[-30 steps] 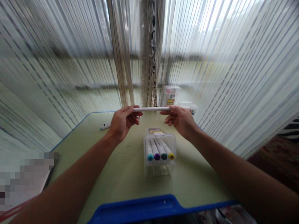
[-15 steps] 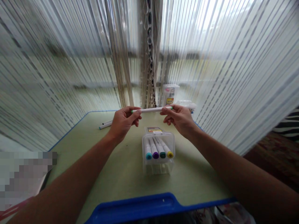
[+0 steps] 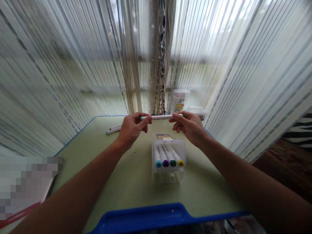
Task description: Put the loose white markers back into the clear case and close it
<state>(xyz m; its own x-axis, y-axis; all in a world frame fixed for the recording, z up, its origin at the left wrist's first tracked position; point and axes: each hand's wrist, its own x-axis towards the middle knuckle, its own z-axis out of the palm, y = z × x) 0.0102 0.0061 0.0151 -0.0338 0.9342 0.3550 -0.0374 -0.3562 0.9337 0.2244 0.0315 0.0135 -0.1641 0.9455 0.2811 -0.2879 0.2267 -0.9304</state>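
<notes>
I hold a white marker [image 3: 161, 117] with green ends level in front of me, above the pale green table [image 3: 126, 182]. My left hand [image 3: 133, 128] pinches its left end and my right hand [image 3: 188, 125] pinches its right end. Below the marker lies a clear plastic case [image 3: 168, 157] on its side, with several white markers in it showing blue, purple, green and yellow caps toward me.
A loose white marker [image 3: 113, 130] lies on the table at the far left. A second clear marker box [image 3: 179, 100] stands upright at the back, with a clear lid [image 3: 196, 111] beside it. Striped curtains hang around the table. A blue rim [image 3: 143, 217] edges the near side.
Both hands have slid closer together along the marker, so less of its barrel shows between them. The view has shifted slightly.
</notes>
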